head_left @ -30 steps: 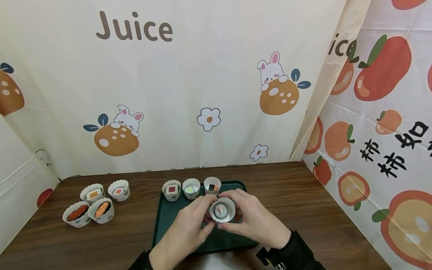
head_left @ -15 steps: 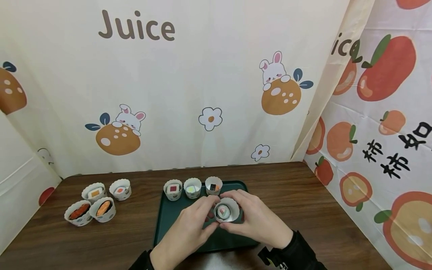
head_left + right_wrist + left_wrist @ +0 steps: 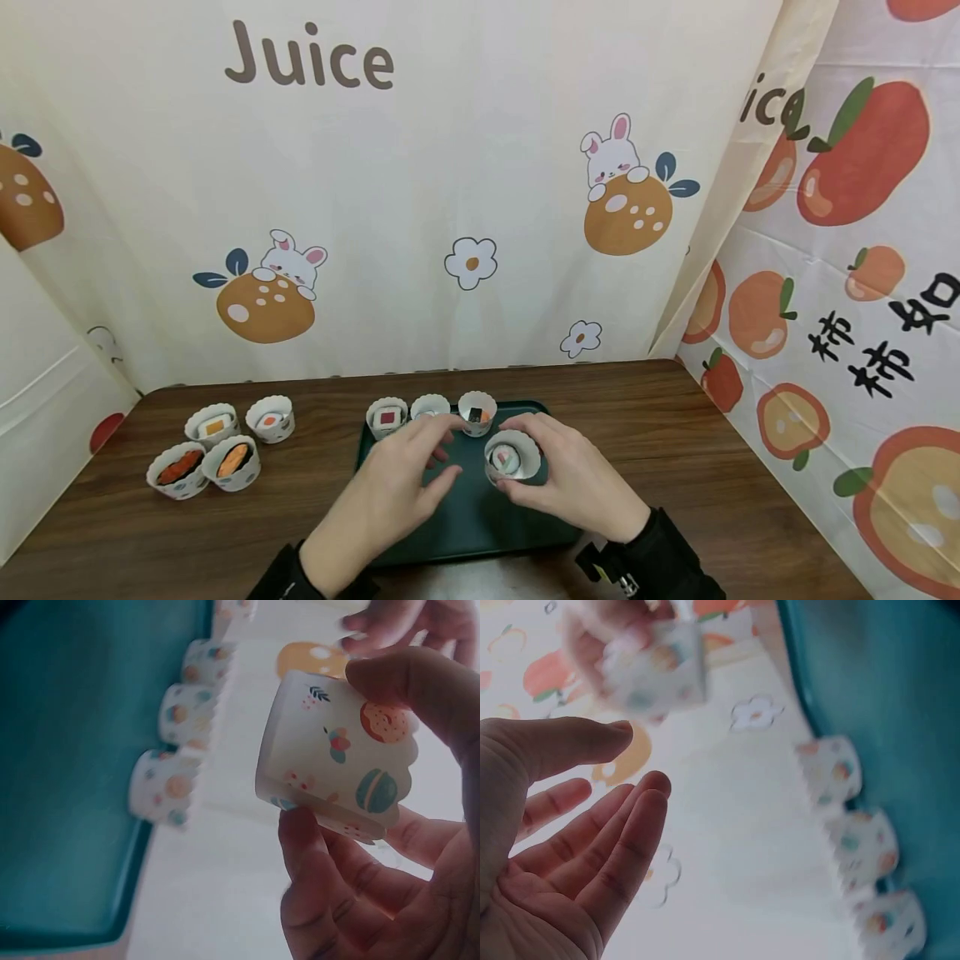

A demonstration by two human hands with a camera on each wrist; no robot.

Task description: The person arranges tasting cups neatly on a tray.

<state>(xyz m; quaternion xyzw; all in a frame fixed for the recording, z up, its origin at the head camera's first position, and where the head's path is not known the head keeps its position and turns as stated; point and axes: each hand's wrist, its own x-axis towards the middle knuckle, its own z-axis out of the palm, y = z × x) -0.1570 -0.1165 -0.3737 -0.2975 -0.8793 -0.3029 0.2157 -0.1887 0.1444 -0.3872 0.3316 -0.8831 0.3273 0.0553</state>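
Left hand (image 3: 401,483) withdrawn, released | right hand (image 3: 573,479): grasping 1 cup (image 3: 337,750) | tray (image 3: 465,525): 3 cups (image 3: 477,430) | table (image 3: 660,417): 4 cups (image 3: 278,434)

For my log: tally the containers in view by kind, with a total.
Green tray: 1
Paper cups: 8 (4 on the wooden table, 3 along the tray's far edge, 1 in the right hand)
Total: 9
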